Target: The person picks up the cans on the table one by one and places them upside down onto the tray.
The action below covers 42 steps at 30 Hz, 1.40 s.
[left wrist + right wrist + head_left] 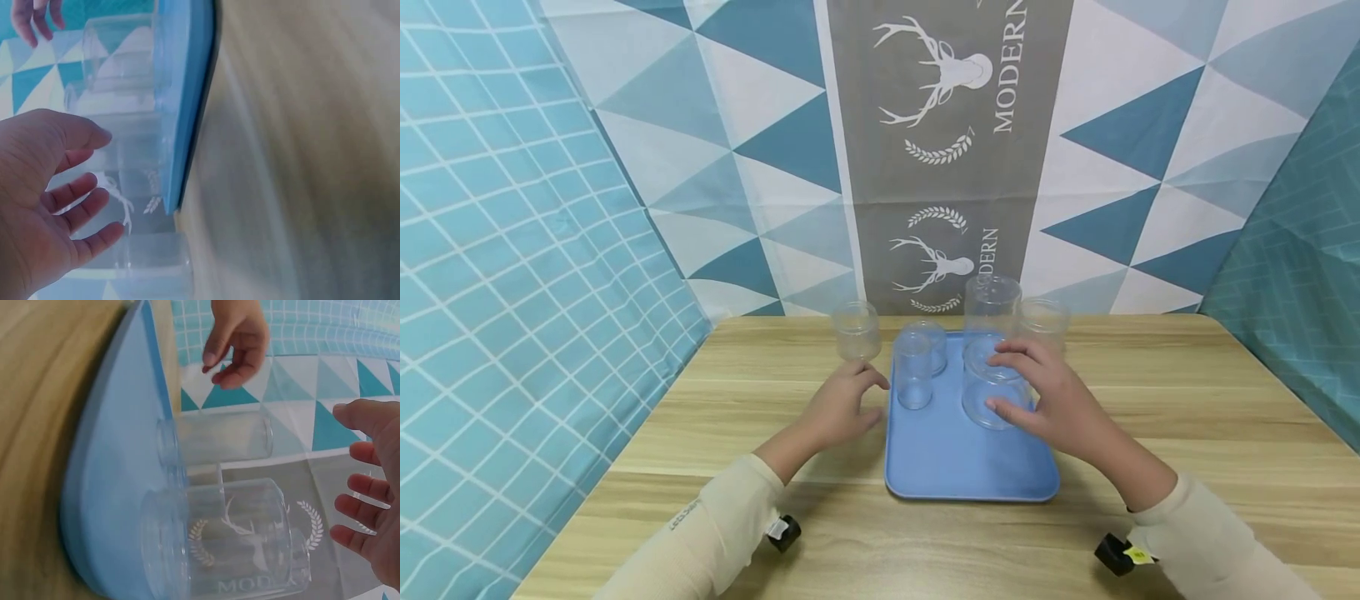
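My left hand (842, 407) hovers just left of the blue tray (970, 471), fingers loosely bent and holding nothing. Nearest to it on the tray stands a narrow clear jar (913, 375), with a shorter clear jar (936, 340) behind. In the head view my right hand (1060, 408) overlaps a wide clear jar (988, 408) on the tray's right side. The right wrist view shows a gap between that hand (375, 481) and the wide jar (237, 540), fingers spread. A taller clear container (992, 300) stands behind the wide jar.
Off the tray, a clear jar (856, 333) stands at the back left of the wooden table (760, 350). Another clear jar (1047, 315) is at the back right, partly hidden by my right hand. A patterned cloth (775, 167) hangs behind the table.
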### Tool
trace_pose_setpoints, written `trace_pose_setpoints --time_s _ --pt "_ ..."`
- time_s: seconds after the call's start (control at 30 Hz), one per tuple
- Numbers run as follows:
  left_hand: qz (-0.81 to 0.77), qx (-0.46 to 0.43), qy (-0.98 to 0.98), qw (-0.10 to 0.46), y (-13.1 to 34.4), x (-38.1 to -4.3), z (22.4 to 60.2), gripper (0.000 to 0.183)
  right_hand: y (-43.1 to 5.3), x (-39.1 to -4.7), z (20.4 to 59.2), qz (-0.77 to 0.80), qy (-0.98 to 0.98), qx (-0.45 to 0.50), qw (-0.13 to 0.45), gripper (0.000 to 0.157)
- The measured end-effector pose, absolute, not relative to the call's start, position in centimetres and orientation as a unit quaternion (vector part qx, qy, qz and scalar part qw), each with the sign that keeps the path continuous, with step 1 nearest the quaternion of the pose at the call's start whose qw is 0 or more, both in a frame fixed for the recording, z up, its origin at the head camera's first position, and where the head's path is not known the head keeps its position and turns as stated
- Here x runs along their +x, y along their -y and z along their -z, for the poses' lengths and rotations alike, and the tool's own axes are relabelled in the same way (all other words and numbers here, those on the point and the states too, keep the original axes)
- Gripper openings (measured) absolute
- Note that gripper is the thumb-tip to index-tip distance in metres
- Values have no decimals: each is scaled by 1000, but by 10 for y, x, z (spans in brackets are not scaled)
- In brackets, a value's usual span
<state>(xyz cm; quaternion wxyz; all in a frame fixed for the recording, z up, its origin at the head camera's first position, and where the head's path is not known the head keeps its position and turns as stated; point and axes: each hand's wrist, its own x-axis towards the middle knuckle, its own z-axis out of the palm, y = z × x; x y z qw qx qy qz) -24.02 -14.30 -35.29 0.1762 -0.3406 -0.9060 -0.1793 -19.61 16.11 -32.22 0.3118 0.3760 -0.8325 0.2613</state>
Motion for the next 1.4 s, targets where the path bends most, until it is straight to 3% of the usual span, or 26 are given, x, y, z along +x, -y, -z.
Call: trace_pose_setpoints --time_s 0.2,0.67,1.17,1.4 --pt "183 -333 901 210 153 -248 349 32 -154 -191 328 -288 823 384 305 46" --pt "178 -292 913 223 172 -257 340 42 -133 -182 334 -301 808 417 287 64" --pt "186 -264 912 252 183 -275 340 48 -114 -180 342 -317 795 429 288 67" --pt "196 -266 905 268 186 -289 341 49 -105 -177 345 -304 813 425 256 73"
